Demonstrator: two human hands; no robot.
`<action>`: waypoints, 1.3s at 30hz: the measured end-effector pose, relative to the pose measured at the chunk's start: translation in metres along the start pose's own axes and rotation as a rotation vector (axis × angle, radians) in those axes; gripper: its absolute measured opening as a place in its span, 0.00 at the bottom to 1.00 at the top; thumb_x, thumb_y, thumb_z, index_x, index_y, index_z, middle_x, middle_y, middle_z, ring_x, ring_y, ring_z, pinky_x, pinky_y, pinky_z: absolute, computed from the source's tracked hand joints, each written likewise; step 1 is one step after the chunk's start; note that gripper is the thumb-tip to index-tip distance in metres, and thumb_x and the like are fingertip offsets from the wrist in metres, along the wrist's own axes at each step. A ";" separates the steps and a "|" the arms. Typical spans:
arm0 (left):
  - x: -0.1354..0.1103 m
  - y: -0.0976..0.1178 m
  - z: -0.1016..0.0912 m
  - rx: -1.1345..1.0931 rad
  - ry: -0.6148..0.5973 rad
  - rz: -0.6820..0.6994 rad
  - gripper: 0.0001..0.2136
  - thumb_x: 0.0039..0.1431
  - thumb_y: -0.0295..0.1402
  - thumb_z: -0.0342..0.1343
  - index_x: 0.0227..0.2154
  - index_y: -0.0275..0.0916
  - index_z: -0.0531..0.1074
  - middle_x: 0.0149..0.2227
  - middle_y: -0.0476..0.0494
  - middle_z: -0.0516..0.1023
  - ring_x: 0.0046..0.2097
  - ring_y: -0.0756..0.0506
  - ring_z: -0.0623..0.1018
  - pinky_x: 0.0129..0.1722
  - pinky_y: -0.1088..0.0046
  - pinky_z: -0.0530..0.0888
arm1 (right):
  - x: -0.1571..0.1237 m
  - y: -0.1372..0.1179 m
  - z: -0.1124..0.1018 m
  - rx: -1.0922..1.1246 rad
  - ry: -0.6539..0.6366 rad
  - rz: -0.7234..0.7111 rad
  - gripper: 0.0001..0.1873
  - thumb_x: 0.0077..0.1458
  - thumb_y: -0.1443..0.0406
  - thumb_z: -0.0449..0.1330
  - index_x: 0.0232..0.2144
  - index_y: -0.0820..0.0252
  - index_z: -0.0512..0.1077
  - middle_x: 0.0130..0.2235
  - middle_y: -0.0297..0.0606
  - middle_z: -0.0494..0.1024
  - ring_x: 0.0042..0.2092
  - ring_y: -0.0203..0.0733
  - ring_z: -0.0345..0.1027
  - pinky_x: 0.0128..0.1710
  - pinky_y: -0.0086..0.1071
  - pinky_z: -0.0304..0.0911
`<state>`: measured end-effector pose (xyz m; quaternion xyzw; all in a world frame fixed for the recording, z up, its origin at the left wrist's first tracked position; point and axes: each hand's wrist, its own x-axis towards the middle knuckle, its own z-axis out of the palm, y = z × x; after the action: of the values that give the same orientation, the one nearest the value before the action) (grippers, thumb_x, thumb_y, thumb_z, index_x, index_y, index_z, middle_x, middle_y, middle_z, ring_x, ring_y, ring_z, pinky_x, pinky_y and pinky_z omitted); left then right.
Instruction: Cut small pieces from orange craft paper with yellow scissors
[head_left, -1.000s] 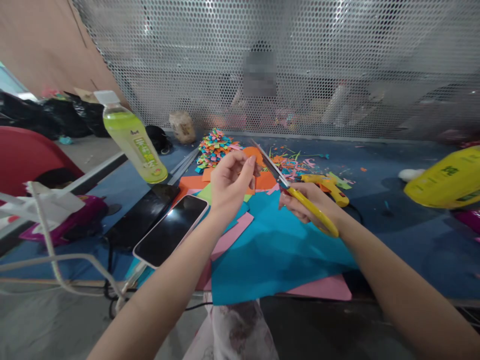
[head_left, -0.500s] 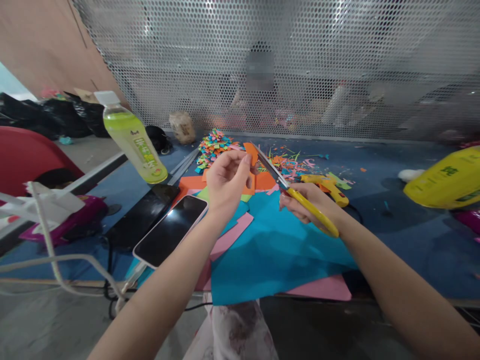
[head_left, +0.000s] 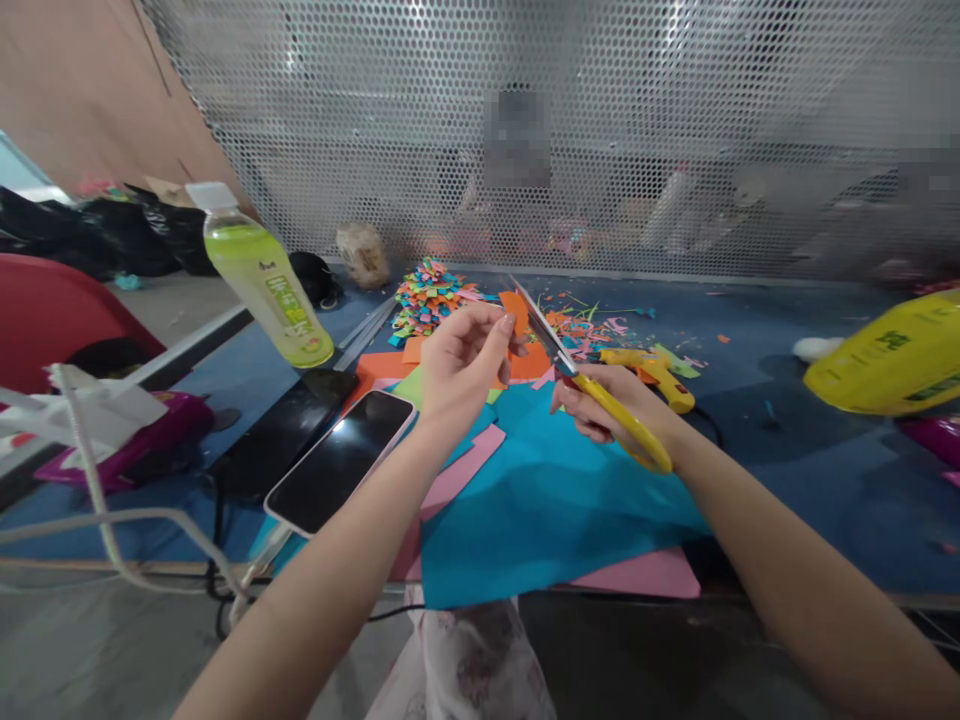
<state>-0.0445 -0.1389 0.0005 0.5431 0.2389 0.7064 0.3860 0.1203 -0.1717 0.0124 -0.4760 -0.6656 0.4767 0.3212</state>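
Observation:
My left hand (head_left: pixel 461 365) pinches a small orange paper piece (head_left: pixel 516 304) between thumb and fingers, raised above the table. My right hand (head_left: pixel 611 405) grips yellow-handled scissors (head_left: pixel 585 382), whose blades point up and left and meet the orange piece. Below both hands lies a large teal paper sheet (head_left: pixel 547 500) on top of pink sheets (head_left: pixel 645 575) and orange paper (head_left: pixel 529 362). A heap of small coloured paper squares (head_left: pixel 429 295) sits behind my left hand.
A green drink bottle (head_left: pixel 262 280) leans at the left, with two phones (head_left: pixel 341 460) beside it. A yellow glue gun (head_left: pixel 652 365) lies right of the scissors. A yellow bag (head_left: pixel 889 355) is far right. A perforated metal screen (head_left: pixel 600 130) closes off the back of the blue table (head_left: pixel 810 470).
The orange piece has moved up to the scissor blades, and the blades have closed in on it. Both hands stay in nearly the same place.

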 end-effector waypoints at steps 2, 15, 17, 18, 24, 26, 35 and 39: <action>0.000 0.001 0.000 -0.002 0.004 0.000 0.10 0.50 0.37 0.61 0.27 0.36 0.70 0.22 0.48 0.74 0.23 0.52 0.76 0.14 0.81 0.68 | 0.000 0.001 -0.001 -0.008 -0.001 0.008 0.20 0.45 0.50 0.61 0.22 0.58 0.61 0.16 0.23 0.55 0.16 0.27 0.50 0.15 0.26 0.46; 0.003 0.001 -0.004 0.051 0.043 0.006 0.10 0.49 0.38 0.62 0.26 0.36 0.71 0.20 0.50 0.72 0.19 0.54 0.71 0.14 0.80 0.67 | 0.004 0.009 -0.007 -0.053 -0.042 0.017 0.18 0.48 0.51 0.60 0.22 0.58 0.63 0.15 0.24 0.55 0.16 0.28 0.50 0.14 0.25 0.47; 0.004 0.001 -0.005 0.052 0.049 0.014 0.10 0.48 0.38 0.62 0.26 0.36 0.72 0.19 0.50 0.72 0.20 0.54 0.71 0.14 0.81 0.67 | 0.004 0.010 -0.008 -0.062 -0.052 0.003 0.18 0.48 0.51 0.59 0.23 0.59 0.63 0.15 0.24 0.56 0.16 0.28 0.51 0.14 0.25 0.47; 0.004 0.001 -0.006 0.053 0.051 0.019 0.10 0.49 0.37 0.62 0.26 0.36 0.72 0.19 0.50 0.72 0.20 0.54 0.70 0.15 0.81 0.67 | 0.004 0.010 -0.008 -0.065 -0.056 -0.004 0.18 0.49 0.51 0.59 0.23 0.59 0.64 0.15 0.24 0.56 0.16 0.28 0.51 0.14 0.25 0.48; 0.006 0.000 -0.009 0.064 0.047 0.061 0.07 0.49 0.35 0.62 0.26 0.36 0.74 0.20 0.50 0.72 0.20 0.55 0.69 0.15 0.81 0.67 | 0.004 0.011 -0.010 -0.059 -0.065 0.023 0.18 0.49 0.50 0.59 0.23 0.59 0.65 0.16 0.24 0.56 0.15 0.27 0.51 0.14 0.24 0.48; 0.007 0.000 -0.009 0.069 0.044 0.080 0.07 0.49 0.35 0.62 0.26 0.36 0.74 0.20 0.50 0.71 0.20 0.55 0.69 0.15 0.81 0.67 | 0.004 0.011 -0.011 -0.051 -0.070 0.034 0.19 0.49 0.50 0.59 0.23 0.59 0.65 0.15 0.23 0.56 0.15 0.27 0.50 0.13 0.24 0.47; 0.007 0.001 -0.010 0.089 0.050 0.102 0.06 0.49 0.34 0.62 0.25 0.37 0.74 0.20 0.51 0.72 0.17 0.56 0.67 0.13 0.80 0.65 | 0.005 0.011 -0.012 -0.099 -0.066 -0.002 0.18 0.51 0.51 0.58 0.22 0.59 0.64 0.15 0.24 0.56 0.14 0.27 0.51 0.13 0.24 0.48; 0.007 0.001 -0.009 0.095 0.055 0.075 0.07 0.49 0.35 0.63 0.25 0.36 0.74 0.20 0.51 0.72 0.16 0.57 0.67 0.13 0.80 0.65 | 0.004 0.011 -0.011 -0.110 -0.055 -0.014 0.18 0.50 0.51 0.58 0.22 0.58 0.64 0.15 0.25 0.57 0.15 0.27 0.51 0.13 0.25 0.49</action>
<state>-0.0544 -0.1332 0.0023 0.5497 0.2622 0.7228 0.3265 0.1327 -0.1631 0.0057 -0.4751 -0.7027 0.4499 0.2793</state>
